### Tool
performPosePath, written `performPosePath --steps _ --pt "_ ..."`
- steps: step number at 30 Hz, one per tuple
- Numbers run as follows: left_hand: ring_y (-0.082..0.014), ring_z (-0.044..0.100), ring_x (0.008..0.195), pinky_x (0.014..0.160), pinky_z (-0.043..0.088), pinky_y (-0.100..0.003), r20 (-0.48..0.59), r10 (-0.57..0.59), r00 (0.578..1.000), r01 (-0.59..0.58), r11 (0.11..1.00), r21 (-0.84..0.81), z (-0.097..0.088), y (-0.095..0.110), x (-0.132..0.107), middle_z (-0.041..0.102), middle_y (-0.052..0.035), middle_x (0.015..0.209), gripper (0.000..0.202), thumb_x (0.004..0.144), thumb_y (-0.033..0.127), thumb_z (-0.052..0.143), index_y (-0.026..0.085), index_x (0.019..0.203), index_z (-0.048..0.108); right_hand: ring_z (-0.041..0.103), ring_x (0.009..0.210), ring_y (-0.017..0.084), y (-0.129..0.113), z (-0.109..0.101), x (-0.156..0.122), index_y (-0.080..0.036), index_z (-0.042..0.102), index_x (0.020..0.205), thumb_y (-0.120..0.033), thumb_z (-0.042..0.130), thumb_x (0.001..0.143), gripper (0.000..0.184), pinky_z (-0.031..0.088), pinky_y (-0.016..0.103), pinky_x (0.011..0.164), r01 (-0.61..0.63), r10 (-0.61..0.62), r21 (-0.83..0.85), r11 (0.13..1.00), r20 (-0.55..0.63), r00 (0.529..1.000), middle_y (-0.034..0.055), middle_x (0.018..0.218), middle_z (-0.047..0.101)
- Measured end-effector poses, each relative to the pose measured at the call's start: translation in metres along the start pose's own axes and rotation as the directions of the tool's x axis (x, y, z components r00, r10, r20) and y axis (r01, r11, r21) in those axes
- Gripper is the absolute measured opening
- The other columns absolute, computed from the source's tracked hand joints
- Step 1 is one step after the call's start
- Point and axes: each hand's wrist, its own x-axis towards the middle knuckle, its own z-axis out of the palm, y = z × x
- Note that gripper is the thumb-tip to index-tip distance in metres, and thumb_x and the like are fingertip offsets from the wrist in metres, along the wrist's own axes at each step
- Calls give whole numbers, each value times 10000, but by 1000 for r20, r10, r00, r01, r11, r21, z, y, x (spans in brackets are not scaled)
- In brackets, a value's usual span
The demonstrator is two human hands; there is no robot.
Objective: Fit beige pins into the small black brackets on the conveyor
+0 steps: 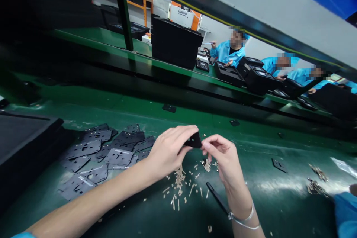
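Observation:
My left hand (pixel 169 150) grips a small black plate (pixel 196 140) with holes in it, held up above the table. At the plate's right edge, my right hand (pixel 221 152) is closed in a pinch; whatever lies between its fingertips is too small to make out. Below both hands, many small beige strips and pieces (pixel 180 180) lie scattered. A slim black tool (pixel 218 198), like tweezers, rests beside my right wrist. To the left of my left hand spreads a loose pile of flat black plates (pixel 119 157) with cut-outs.
A large black box (pixel 25 134) stands at the far left. Single black plates (pixel 279 165) lie along the green table (pixel 248 208). Small metal parts (pixel 316 186) lie near a blue sleeve (pixel 346 212) at right. Behind runs a shelf with black cases (pixel 177 42); people in blue work beyond.

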Motion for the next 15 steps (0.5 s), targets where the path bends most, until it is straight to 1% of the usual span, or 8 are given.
performPosePath --steps 2,3,4,5,7,10,12,15 --pt "-239 524 1101 903 454 -383 131 -157 979 141 982 122 17 -16 13 567 -93 1191 426 805 110 549 167 1218 458 560 616 132 11 -13 4 -193 642 781 -347 595 790 161 384 211 484 -6 -27 -341 940 -91 995 22 730 649" --pt "-249 521 1097 902 448 -385 199 -232 952 194 961 195 29 -25 22 567 -94 1174 428 800 118 553 170 1215 467 577 645 145 18 -20 5 -191 642 780 -345 555 812 180 390 221 512 -36 -23 -513 858 -109 994 32 750 661" --pt "-265 520 1094 907 438 -399 223 -275 935 223 947 230 41 -35 33 575 -106 1147 416 790 112 557 162 1198 490 591 657 147 25 -27 5 -197 642 760 -324 528 821 181 403 226 557 -59 7 -666 743 -81 997 22 736 669" --pt "-281 529 1076 898 436 -411 231 -301 925 244 938 246 54 -44 46 585 -121 1115 395 776 106 572 150 1165 520 600 659 149 33 -32 5 -201 646 722 -277 538 801 154 403 228 590 -75 36 -716 694 -69 997 12 695 672" --pt "-302 528 1075 905 419 -434 230 -346 910 285 923 259 77 -60 71 583 -144 1111 399 760 95 589 139 1153 535 596 599 142 47 -41 3 -213 649 650 -218 551 763 150 374 219 558 -107 86 -774 624 -68 994 -9 613 661" --pt "-342 466 1152 928 382 -480 211 -400 892 348 904 248 98 -75 99 526 -181 1216 546 742 107 624 132 1260 453 576 555 133 61 -50 -1 -230 655 632 -173 538 744 171 313 217 509 -151 128 -841 519 -98 987 -19 590 658" --pt "-346 408 1212 949 362 -482 199 -404 893 363 907 214 101 -78 103 461 -182 1307 606 754 116 617 146 1317 394 573 556 130 66 -55 -2 -238 663 648 -154 536 740 178 289 219 503 -169 150 -872 459 -112 982 -21 600 665" --pt "-291 418 1218 985 357 -416 207 -349 914 329 936 122 92 -76 87 455 -133 1333 524 796 113 566 164 1300 430 581 584 127 71 -60 -3 -252 672 664 -140 583 704 148 285 213 518 -169 191 -898 407 -97 977 -32 622 672"
